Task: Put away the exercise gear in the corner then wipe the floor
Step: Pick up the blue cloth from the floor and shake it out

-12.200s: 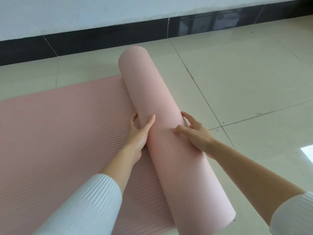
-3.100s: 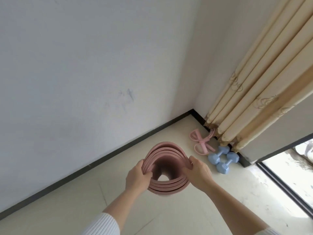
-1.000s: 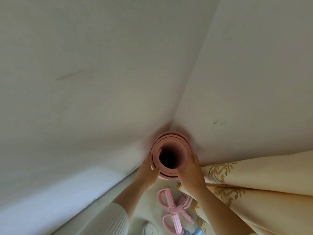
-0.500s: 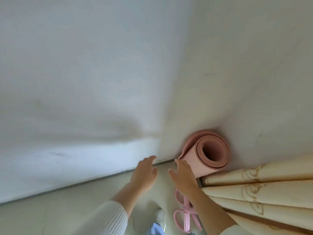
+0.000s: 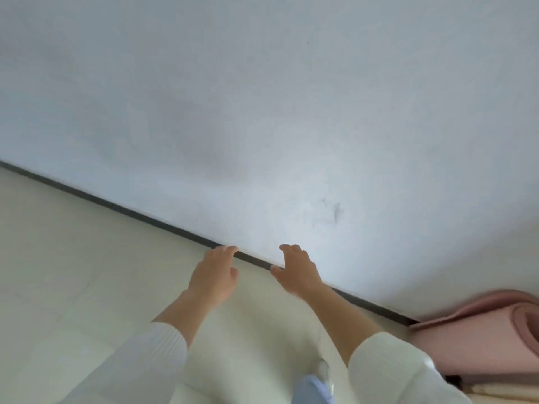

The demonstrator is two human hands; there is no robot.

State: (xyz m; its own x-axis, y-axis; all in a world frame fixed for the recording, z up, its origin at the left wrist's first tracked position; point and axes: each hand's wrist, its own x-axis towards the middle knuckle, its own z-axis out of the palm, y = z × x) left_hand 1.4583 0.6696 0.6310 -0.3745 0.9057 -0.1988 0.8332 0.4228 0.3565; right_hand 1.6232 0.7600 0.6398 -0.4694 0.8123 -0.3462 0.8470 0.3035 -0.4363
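Observation:
The rolled pink exercise mat [image 5: 478, 342] stands at the far right edge of the head view, against the white wall, partly cut off by the frame. My left hand [image 5: 214, 275] and my right hand [image 5: 297, 272] hang in the air in front of me, well left of the mat, with relaxed fingers and nothing in them. Both arms wear white ribbed sleeves.
A white wall [image 5: 262, 112] with a dark baseboard [image 5: 116, 205] runs diagonally across the view. Pale tiled floor [image 5: 73, 287] spreads to the left and below. A white shoe and a light blue trouser leg [image 5: 316, 386] show at the bottom.
Both hands have let go of the rolled mat, which now stands alone in the corner. The view has swung left, so the mat sits at the right edge and the curtain is out of sight.

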